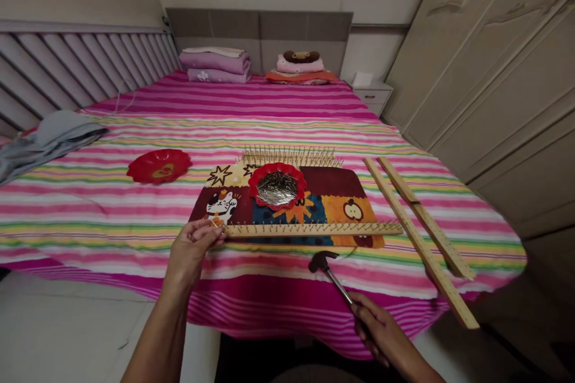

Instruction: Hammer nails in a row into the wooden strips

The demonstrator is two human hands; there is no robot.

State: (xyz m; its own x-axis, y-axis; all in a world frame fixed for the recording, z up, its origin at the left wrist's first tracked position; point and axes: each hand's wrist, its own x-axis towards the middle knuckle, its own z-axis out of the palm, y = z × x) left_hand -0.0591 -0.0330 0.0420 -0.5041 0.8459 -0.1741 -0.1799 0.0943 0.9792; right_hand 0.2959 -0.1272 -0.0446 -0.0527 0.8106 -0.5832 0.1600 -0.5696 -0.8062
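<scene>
My left hand (194,246) pinches a small nail against the left end of a wooden strip (314,229) that lies across a patchwork cloth (341,203); a row of nails stands along the strip. My right hand (381,332) is wrapped round the handle of a hammer (324,264), whose dark head hangs just in front of the strip. Behind the strip a red dish (277,185) holds a heap of metal nails. A second nailed strip (290,158) lies beyond the dish.
Two bare wooden strips (417,227) lie at an angle on the right of the striped bed (135,215). Another red dish (159,166) sits at the left. Grey clothing (49,140) lies at the far left, folded bedding (218,64) at the headboard. A wardrobe (494,60) stands on the right.
</scene>
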